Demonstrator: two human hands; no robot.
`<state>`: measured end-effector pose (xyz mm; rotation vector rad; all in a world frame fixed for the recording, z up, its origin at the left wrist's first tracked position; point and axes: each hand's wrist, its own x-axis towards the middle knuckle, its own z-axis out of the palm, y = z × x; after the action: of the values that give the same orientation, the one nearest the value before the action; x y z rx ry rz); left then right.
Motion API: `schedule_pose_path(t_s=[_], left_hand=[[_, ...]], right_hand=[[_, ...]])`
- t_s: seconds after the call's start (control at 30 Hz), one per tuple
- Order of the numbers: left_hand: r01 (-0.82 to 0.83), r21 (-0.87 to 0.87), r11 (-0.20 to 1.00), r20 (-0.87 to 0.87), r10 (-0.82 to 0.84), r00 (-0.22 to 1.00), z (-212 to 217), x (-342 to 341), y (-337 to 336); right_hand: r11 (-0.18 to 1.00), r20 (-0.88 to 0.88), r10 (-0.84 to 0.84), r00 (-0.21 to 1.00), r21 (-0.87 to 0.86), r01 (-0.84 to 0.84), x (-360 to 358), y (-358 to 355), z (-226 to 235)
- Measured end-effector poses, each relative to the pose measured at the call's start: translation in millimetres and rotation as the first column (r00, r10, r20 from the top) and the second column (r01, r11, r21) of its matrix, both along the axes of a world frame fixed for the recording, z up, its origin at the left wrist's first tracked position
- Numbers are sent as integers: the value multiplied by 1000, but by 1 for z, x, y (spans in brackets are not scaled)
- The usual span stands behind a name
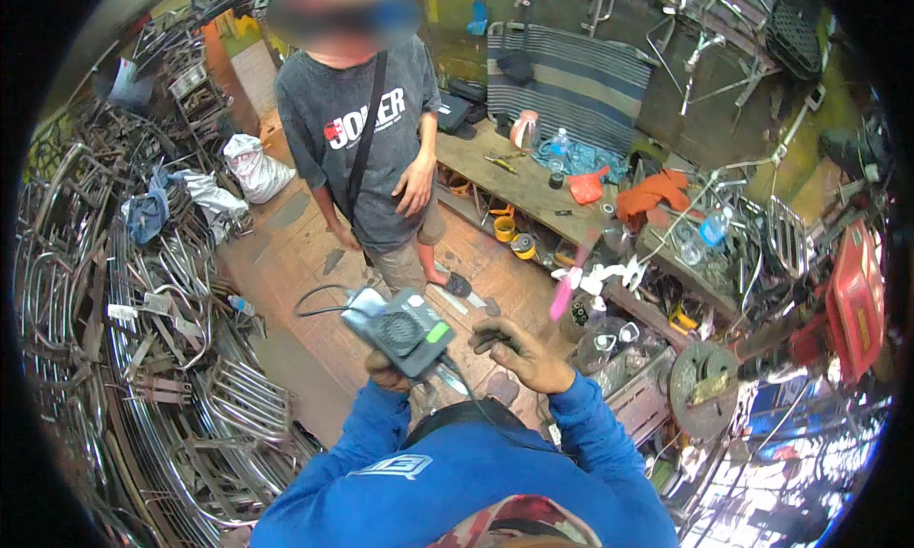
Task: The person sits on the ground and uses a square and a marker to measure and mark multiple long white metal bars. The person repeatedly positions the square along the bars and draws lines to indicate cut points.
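Grey fan box point(405, 331) gripped by left hand point(386, 369); right hand point(519, 353) released, beside it.

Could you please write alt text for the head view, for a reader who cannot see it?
A person in blue sleeves holds a grey box-shaped device in the left hand, the grimy right hand open beside it. Another person stands opposite, amid stacked metal racks and a cluttered workbench.

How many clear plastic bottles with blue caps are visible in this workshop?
3. One bottle stands on the wooden workbench beside the pink jug; one sits farther right among metal parts; one lies on the floor at left. Clutter may hide others.
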<state>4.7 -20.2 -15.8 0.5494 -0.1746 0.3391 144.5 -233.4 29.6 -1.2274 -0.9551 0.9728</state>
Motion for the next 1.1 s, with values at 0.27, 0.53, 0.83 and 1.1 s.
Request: schedule_pose_path(t_s=[0.27, 0.53, 0.83, 1.1], left_hand=[[399, -54, 915, -146, -402, 904, -57, 19, -50], [715, 86, 694, -292, -669, 684, -106, 21, -157], [953, 238, 189, -476, -832, 284, -129, -5, -338], [952, 251, -173, -505, -863, -24, -95, -64, -500]], right_hand=[[850, -292, -509, 810, -20, 526, -89, -21, -41], [555, -159, -832, 531, -237, 798, -177, -142, -37], [-84, -46, -994, -98, -238, 968, -274, -272, -76], [-433, 151, -901, -406, -272, 860, -363, -383, -94]])
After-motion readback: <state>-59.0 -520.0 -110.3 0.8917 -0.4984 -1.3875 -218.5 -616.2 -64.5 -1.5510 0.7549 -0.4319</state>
